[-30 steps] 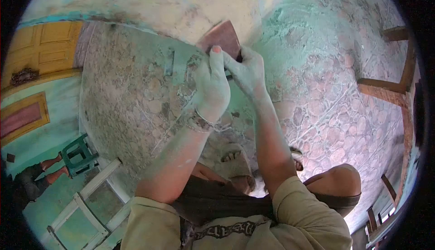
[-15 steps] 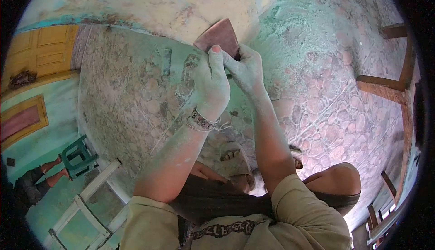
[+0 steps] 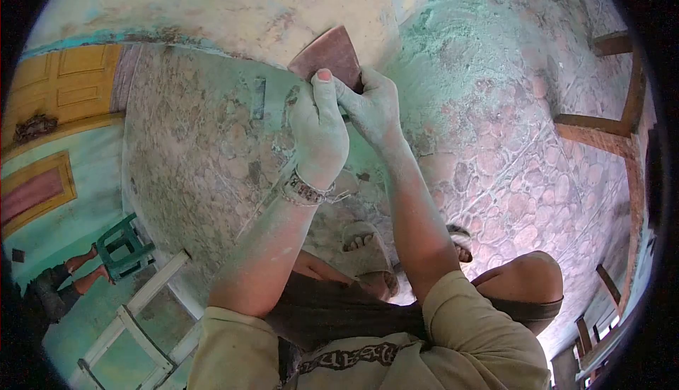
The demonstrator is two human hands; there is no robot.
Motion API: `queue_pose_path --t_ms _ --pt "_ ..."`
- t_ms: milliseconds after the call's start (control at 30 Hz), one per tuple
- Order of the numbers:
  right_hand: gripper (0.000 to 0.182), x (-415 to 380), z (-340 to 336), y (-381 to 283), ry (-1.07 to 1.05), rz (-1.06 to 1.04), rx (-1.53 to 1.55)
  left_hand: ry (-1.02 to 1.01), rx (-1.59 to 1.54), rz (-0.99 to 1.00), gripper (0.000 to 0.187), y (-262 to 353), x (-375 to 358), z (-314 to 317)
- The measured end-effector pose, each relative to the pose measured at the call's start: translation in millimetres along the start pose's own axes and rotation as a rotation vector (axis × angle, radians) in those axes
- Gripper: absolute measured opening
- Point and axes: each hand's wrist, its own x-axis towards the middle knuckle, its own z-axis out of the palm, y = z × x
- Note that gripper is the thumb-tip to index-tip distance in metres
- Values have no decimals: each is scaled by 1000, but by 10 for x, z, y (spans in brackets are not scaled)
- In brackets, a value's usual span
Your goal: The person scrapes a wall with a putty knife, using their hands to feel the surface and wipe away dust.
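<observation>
A paint scraper [image 3: 329, 56] with a broad, reddish-brown flat blade lies against the pale, patchy wall [image 3: 233, 4] ahead of me. My left hand [image 3: 317, 132] is closed on it, with the thumb stretched up along the base of the blade. Beside it, my right hand [image 3: 376, 106] also grips the scraper, its thumb crossing toward the left one. The handle is mostly hidden by my fingers. Pale dust coats both hands and forearms, and a patterned bracelet [image 3: 305, 190] circles my left wrist.
Greenish dust lies on the stone-patterned floor [image 3: 495, 185]. A white wooden ladder [image 3: 152, 287] and a green stool [image 3: 124, 246] are at lower left, near another person's legs [image 3: 85, 270]. A yellow door [image 3: 71, 72] stands left; a wooden frame [image 3: 598, 135] stands right.
Both hands and the scraper have shifted a little to the left and slightly up along the wall. The grip looks the same.
</observation>
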Motion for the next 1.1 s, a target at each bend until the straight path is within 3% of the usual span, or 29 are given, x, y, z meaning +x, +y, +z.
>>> queue_pose_path --t_ms 100,167,400,567,700,767,867,933,1000,1067,1100 --pt "51 40 41 -43 -13 -56 44 84 4 69 52 -25 31 58" --pt "51 51 44 -67 -27 -70 59 2 -7 -31 52 19 44 -34" --pt "52 32 0 -112 -39 -24 65 41 17 58 52 25 13 29" --pt "53 -10 11 -205 -46 -50 9 -1 -93 -109 53 73 20 -42" --pt "52 -51 -4 -202 4 -82 -61 8 69 21 48 -2 2 -28" --pt "52 -82 -2 -199 1 -72 -67 11 -6 -76 55 13 1 -44" --pt "52 -18 21 -167 -13 -58 -54 -37 27 -70 55 96 1 -89" --pt "54 -27 50 -101 13 -65 -77 31 43 52 55 61 -11 -34" --pt "54 -35 37 -193 20 -99 -84 36 -7 7 55 79 8 -29" --pt "53 -76 18 -189 15 -68 -74 -32 -115 -219 55 143 3 -80" --pt "53 -49 25 -133 4 -35 -57 -38 -39 -168 54 124 -32 -81"
